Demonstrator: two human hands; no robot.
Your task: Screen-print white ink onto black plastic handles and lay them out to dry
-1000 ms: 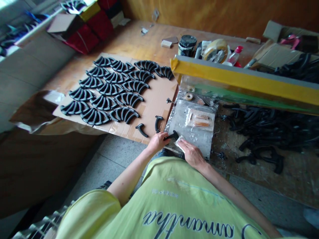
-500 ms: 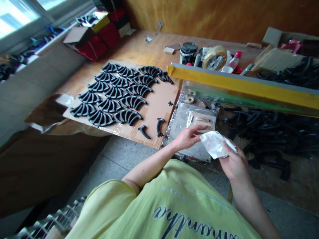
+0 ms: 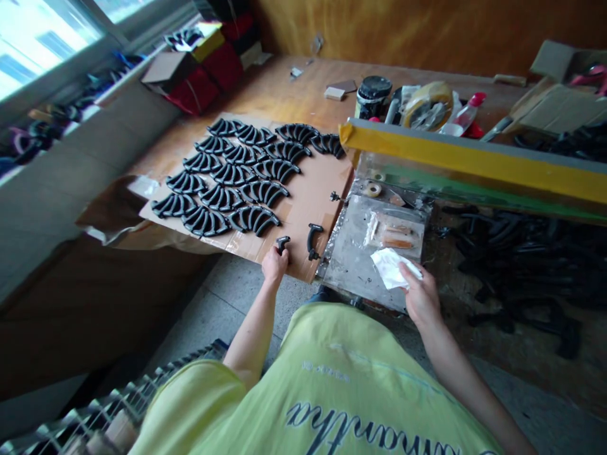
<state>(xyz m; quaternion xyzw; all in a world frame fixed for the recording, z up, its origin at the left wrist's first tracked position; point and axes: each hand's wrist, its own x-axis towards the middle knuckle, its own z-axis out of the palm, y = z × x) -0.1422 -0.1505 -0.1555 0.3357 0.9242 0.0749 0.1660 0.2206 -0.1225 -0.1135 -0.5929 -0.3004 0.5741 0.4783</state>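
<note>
At the front edge of the cardboard sheet [image 3: 303,196], my left hand [image 3: 275,264] has its fingers closed on a curved black part [image 3: 282,244]. Another black part [image 3: 312,239] lies just to its right. Rows of similar black parts [image 3: 220,197] cover the left and back of the sheet. My right hand [image 3: 421,292] grips a crumpled white cloth [image 3: 392,268] above the grey metal plate [image 3: 346,253]. Beyond the cloth, a small clear-wrapped block [image 3: 397,236] with brownish strips rests on that plate.
A yellow-taped bar [image 3: 455,155] crosses behind the plate. Dark parts [image 3: 526,259] are piled at the right. Behind the bar are a black-lidded jar [image 3: 372,96], tape rolls [image 3: 429,106] and a red-capped bottle [image 3: 469,114]. Red boxes [image 3: 193,91] stand back left.
My left hand has moved left from beside the cloth to the cardboard and taken hold of the loose black part. My right hand still holds the cloth. The view has shifted slightly.
</note>
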